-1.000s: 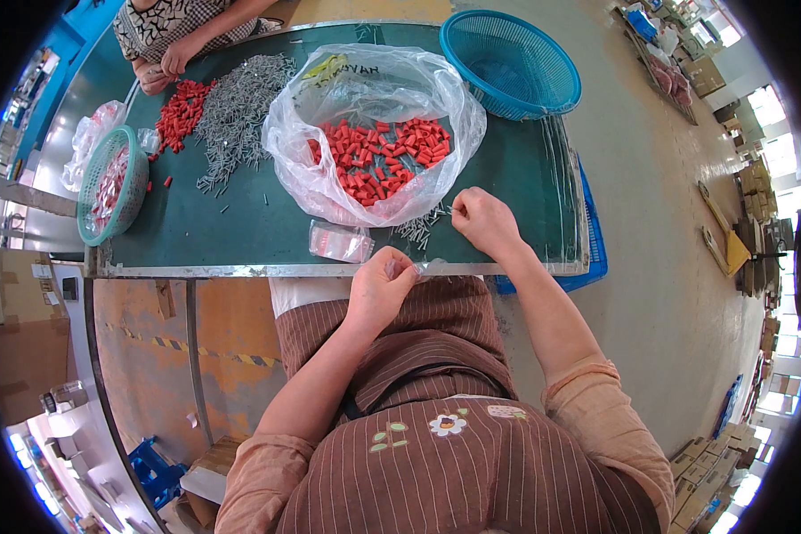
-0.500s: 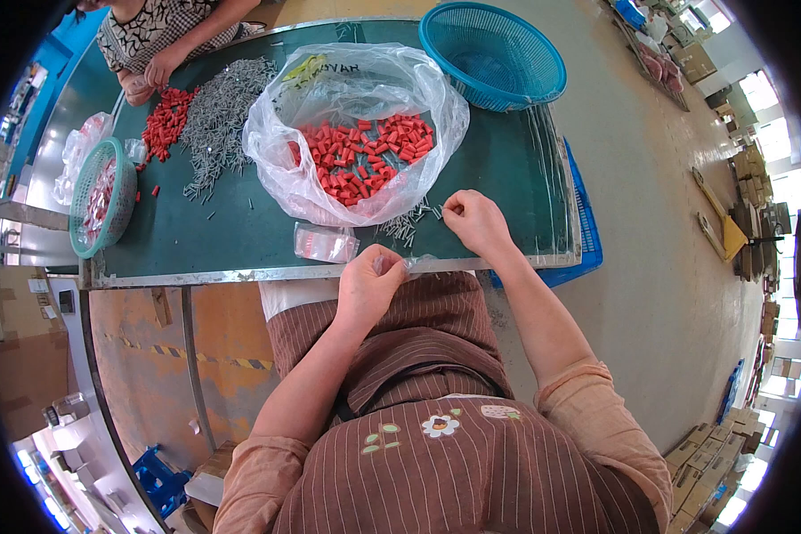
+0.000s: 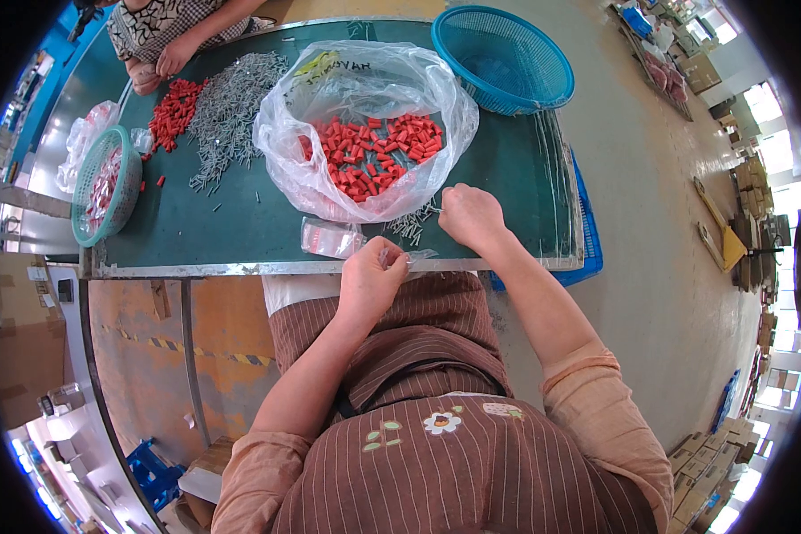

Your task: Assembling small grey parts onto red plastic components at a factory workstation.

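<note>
The left hand (image 3: 371,278) is pinching a small clear bag (image 3: 411,257) at the counter (image 3: 240,233) edge; the right hand (image 3: 470,216), fingers curled, is picking nails (image 3: 409,224) just left of it. Keeping the bag mouth open and close is helping; the big bag (image 3: 365,133) ahead is crowding things, with open room right of it.

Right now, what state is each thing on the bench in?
Big clear bag: open, holds red plastic pieces.
Blue basket: upright, looks empty.
Small green basket: upright, partly filled.
Small clear bag: pinched by left hand.
Right hand: resting on loose metal pins.
</note>
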A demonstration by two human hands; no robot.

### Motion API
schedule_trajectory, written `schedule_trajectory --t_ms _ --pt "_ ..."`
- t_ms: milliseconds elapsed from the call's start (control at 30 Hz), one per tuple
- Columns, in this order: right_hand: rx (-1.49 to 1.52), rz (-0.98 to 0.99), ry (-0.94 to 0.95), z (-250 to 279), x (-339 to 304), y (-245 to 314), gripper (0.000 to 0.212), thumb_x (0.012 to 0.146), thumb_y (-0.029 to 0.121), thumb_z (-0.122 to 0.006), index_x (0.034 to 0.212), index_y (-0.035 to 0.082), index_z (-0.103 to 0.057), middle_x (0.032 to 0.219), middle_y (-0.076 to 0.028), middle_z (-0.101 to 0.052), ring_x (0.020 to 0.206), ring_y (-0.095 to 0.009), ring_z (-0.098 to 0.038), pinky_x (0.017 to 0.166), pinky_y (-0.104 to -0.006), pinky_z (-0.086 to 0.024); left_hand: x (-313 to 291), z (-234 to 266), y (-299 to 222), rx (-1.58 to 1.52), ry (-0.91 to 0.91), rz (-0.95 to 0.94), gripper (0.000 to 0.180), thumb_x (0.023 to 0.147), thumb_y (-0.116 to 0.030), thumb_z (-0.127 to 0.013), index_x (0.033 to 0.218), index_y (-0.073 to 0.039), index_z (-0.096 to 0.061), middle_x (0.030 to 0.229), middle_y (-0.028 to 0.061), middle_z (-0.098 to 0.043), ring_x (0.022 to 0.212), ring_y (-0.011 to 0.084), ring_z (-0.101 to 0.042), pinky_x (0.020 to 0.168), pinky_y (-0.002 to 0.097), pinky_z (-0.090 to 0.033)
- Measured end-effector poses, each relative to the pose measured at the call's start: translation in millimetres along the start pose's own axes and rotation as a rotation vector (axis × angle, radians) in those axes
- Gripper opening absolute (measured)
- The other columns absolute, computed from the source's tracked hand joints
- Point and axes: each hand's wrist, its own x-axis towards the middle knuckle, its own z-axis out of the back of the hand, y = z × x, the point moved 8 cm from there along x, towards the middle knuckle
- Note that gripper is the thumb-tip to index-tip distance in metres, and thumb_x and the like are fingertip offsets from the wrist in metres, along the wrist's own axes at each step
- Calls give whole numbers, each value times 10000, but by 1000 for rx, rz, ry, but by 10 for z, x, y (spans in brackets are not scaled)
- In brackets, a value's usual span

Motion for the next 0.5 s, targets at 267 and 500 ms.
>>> schedule_trajectory --t_ms 267,500 --pt "880 -82 160 55 -179 -197 197 807 159 -654 881 -23 -644 781 -86 -653 775 -181 -629 730 -302 -493 94 11 -23 31 -27 -55 141 802 -127 -651 839 6 -621 689 62 -638 622 109 -596 600 275 -485" --pt "1346 64 93 144 -440 37 133 837 83 -649 924 -13 -621 1051 -76 -615 927 -136 -574 835 -285 -454 321 -202 -253 148 69 21 250 753 -236 -693 812 -2 -629 649 80 -631 630 171 -631 605 329 -496"
